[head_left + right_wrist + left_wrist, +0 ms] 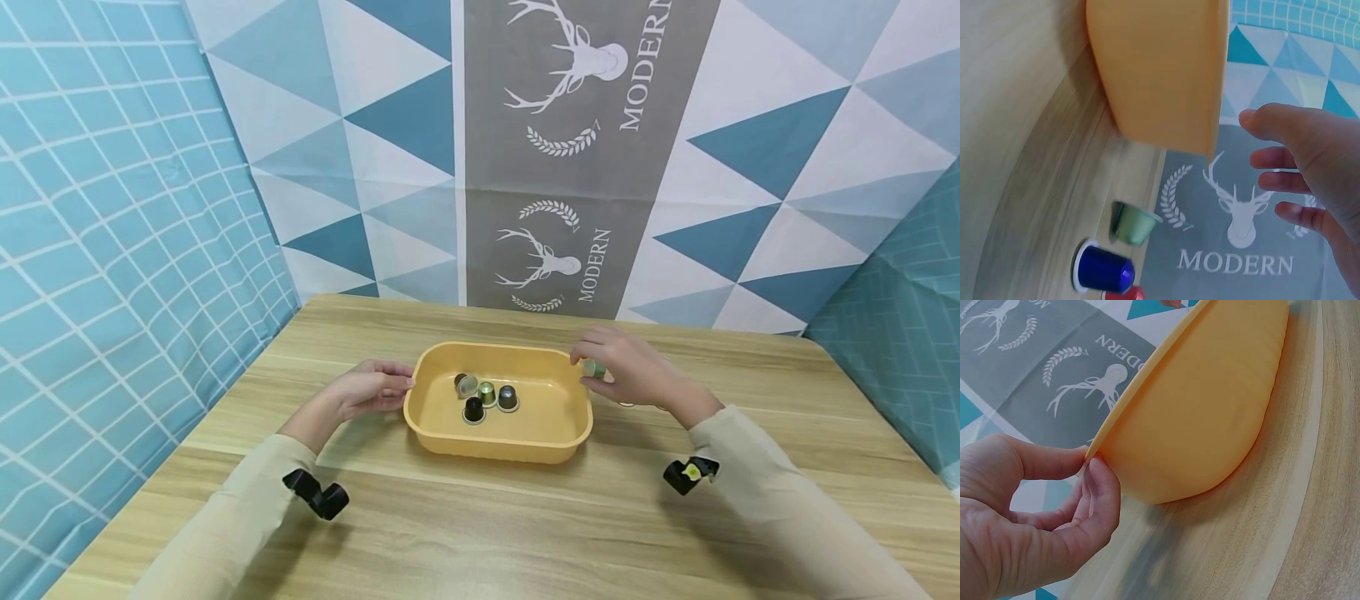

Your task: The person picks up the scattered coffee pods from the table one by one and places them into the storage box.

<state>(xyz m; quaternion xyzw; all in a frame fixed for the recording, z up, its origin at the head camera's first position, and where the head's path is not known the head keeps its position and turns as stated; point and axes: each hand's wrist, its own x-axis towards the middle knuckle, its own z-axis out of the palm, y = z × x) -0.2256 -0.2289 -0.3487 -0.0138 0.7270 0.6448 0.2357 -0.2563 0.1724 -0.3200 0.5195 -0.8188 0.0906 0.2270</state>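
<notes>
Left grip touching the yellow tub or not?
Touching. The left wrist view shows it plainly: the left grip pinches the yellow tub at its rim, with no gap between skin and edge.

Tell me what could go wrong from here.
First, the left hand pinches the rim of the yellow bin; a sudden tug might tip or slide it, rolling the four capsules inside. Second, the right hand is close to the opposite rim, so a careless move may bump it. Third, the green capsule and blue capsule sit close together outside the bin; fingers reaching for one could knock the other.
</notes>
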